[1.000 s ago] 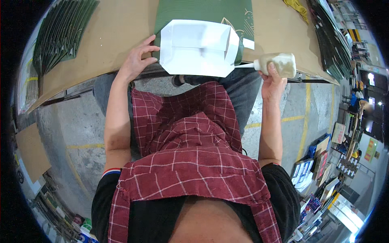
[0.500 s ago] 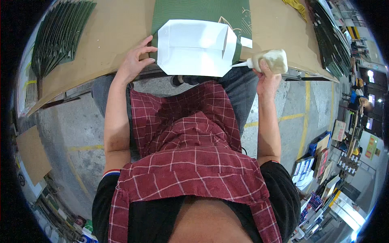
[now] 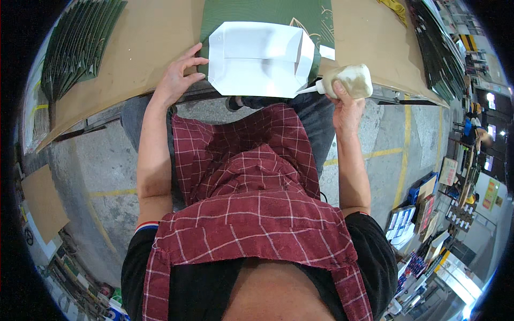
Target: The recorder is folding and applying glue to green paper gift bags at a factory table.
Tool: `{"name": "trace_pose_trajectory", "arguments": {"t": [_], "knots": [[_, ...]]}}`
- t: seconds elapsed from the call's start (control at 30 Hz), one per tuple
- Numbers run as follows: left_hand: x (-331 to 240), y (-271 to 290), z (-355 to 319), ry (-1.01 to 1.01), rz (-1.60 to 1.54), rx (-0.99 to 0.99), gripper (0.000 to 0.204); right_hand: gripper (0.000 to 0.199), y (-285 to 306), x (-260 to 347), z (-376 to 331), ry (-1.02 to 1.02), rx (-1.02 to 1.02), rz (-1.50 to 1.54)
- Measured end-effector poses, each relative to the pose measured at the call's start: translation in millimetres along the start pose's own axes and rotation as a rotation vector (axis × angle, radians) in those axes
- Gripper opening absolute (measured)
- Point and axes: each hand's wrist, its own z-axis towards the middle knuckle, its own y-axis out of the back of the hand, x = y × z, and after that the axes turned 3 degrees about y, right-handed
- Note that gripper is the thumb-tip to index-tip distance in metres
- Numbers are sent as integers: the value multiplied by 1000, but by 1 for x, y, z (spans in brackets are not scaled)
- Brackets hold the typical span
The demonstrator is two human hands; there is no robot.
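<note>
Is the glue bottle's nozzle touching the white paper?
Touching. In the head view the bottle, held in the right hand, points its nozzle onto the lower right edge of the paper, with no gap visible.

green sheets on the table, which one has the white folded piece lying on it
The single green sheet at the table's middle, between the hands; the white folded piece covers it. The fanned green stack at far left is bare.

Flat brown cardboard-covered worktable (image 3: 134, 59), front edge running along bottom of surface. Directly on it: dark green printed sheet (image 3: 267, 13) at centre w/ folded white paper bag bottom (image 3: 257, 59) on top; fanned stack of dark green flat sheets (image 3: 77, 45) at left; another dark stack (image 3: 433, 53) along right edge.
</note>
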Motion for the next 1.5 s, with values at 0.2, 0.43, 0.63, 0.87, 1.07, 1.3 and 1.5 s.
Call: {"name": "trace_pose_trajectory", "arguments": {"t": [0.2, 0.43, 0.63, 0.87, 1.07, 1.3, 1.5], "knots": [[5, -1, 0, 38, -107, 16, 33, 33, 3, 8, 5, -7, -43, 56], [9, 0, 0, -7, -71, 12, 33, 36, 19, 12, 28, 16, -116, 87], [11, -1, 2, -46, -16, 1, 35, 34, 13, 4, 21, 23, -103, -24], [3, 0, 0, -18, 37, 28, 38, 32, 56, 34, 57, 14, -168, 121], [-3, 1, -1, -67, 97, 94, 50, 69, 150, 40, 182, 9, -45, -1360], [-3, -10, -6, 5, 107, 12, 49, 54, 69, 26, 156, 981, -50, -1734], [-5, -7, -8, 15, 163, 14, 47, 43, -17, 0, 92, 162, 668, -761]]}}
